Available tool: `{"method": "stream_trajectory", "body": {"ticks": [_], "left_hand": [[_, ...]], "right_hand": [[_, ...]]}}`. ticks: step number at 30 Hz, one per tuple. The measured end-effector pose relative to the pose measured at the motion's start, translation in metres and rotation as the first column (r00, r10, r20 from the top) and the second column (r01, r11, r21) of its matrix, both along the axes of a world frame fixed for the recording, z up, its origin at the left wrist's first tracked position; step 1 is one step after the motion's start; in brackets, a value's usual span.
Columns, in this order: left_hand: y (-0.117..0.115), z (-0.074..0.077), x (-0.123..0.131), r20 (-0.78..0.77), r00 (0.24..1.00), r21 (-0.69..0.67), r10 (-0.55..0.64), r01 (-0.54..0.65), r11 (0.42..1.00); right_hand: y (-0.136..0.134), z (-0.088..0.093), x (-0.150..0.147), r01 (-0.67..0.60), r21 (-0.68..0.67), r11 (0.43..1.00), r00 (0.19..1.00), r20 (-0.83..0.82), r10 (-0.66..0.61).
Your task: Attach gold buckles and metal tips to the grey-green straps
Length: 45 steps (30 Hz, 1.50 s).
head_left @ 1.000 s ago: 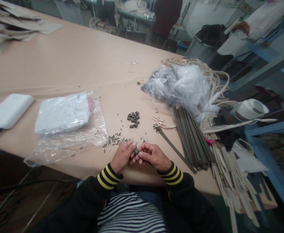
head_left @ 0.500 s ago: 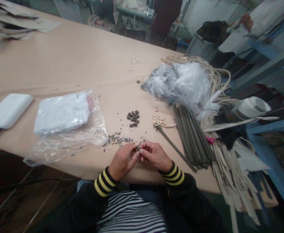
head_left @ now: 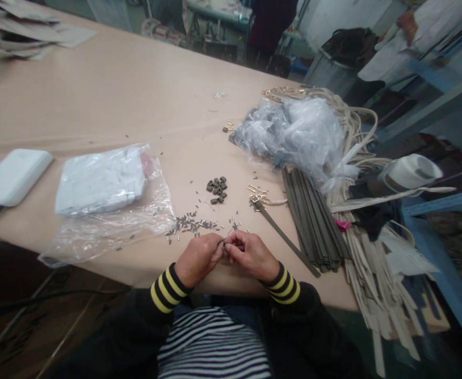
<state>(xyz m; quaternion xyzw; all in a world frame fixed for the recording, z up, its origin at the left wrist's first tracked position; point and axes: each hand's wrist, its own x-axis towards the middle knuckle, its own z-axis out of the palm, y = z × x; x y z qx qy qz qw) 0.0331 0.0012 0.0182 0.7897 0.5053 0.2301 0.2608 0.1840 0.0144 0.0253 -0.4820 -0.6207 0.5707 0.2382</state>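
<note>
My left hand (head_left: 200,257) and my right hand (head_left: 251,255) meet at the table's near edge, fingertips pinched together. Between them is a small dark piece (head_left: 224,244), mostly hidden by the fingers; its kind I cannot make out. Just beyond the hands lies a scatter of tiny dark and silvery metal bits (head_left: 191,224). Further back sits a small heap of olive-brown strap loops (head_left: 217,189). To the right, an olive strap (head_left: 284,235) ends at a gold buckle (head_left: 257,200), with several gold pieces around it.
A bundle of olive straps (head_left: 313,221) lies right, beside beige straps (head_left: 377,284) hanging over the edge. Behind are crumpled clear plastic bags (head_left: 298,131). On the left are a bagged white packet (head_left: 100,181) and a white power bank (head_left: 16,176) with a cable.
Both hands stay together at nearly the same spot. The fingers have shifted slightly around the small dark piece, which is now more covered.
</note>
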Motion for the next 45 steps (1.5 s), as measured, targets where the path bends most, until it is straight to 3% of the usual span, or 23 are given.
{"method": "stream_trajectory", "body": {"ticks": [2, 4, 8, 11, 13, 17, 19, 24, 31, 33, 39, 42, 45], "left_hand": [[0.001, -0.002, 0.002, 0.064, 0.995, -0.068, 0.082, -0.077, 0.995], [0.004, -0.003, 0.0, 0.192, 0.961, -0.224, 0.2, -0.156, 0.962], [0.011, -0.001, -0.009, 0.416, 0.76, -0.555, 0.499, -0.222, 0.802], [0.012, 0.003, -0.012, 0.505, 0.611, -0.564, 0.609, -0.3, 0.77], [0.01, 0.004, -0.012, 0.55, 0.564, -0.571, 0.616, -0.284, 0.77], [0.005, 0.001, -0.007, 0.574, 0.592, -0.658, 0.566, -0.078, 0.749], [0.004, 0.0, -0.004, 0.574, 0.597, -0.677, 0.56, -0.038, 0.735], [0.003, 0.001, 0.0, 0.589, 0.565, -0.673, 0.578, -0.053, 0.737], [0.004, 0.001, 0.003, 0.565, 0.6, -0.651, 0.567, -0.098, 0.752], [0.004, 0.001, 0.005, 0.563, 0.631, -0.622, 0.533, -0.101, 0.777], [0.011, 0.005, 0.006, 0.456, 0.824, -0.526, 0.337, -0.056, 0.849], [0.023, 0.006, 0.005, 0.434, 0.847, -0.514, 0.307, -0.047, 0.857], [0.035, 0.003, 0.007, 0.448, 0.826, -0.569, 0.342, -0.031, 0.822]], "right_hand": [[-0.001, 0.003, -0.001, 0.006, 0.017, 1.0, 1.0, 0.006, -0.006], [-0.001, 0.009, -0.001, -0.01, -0.037, 0.999, 0.999, -0.051, 0.009], [0.0, 0.014, 0.001, -0.022, -0.206, 0.978, 0.973, -0.231, -0.027], [0.003, 0.008, 0.005, 0.02, -0.293, 0.956, 0.942, -0.315, -0.116], [0.004, 0.002, 0.008, 0.025, -0.33, 0.944, 0.927, -0.345, -0.145], [0.005, -0.005, 0.009, 0.002, -0.365, 0.931, 0.915, -0.374, -0.149], [0.004, -0.006, 0.008, -0.004, -0.372, 0.928, 0.92, -0.365, -0.142], [0.005, -0.008, 0.008, 0.005, -0.373, 0.928, 0.937, -0.323, -0.134], [0.005, -0.006, 0.007, 0.017, -0.345, 0.938, 0.967, -0.231, -0.103], [0.006, -0.005, 0.007, 0.016, -0.339, 0.941, 0.978, -0.19, -0.085], [0.01, -0.012, 0.008, 0.018, -0.249, 0.968, 0.987, -0.152, -0.057], [0.012, -0.016, 0.011, 0.066, -0.248, 0.967, 0.983, -0.151, -0.105], [0.013, -0.017, 0.014, 0.088, -0.259, 0.962, 0.968, -0.204, -0.143]]}}
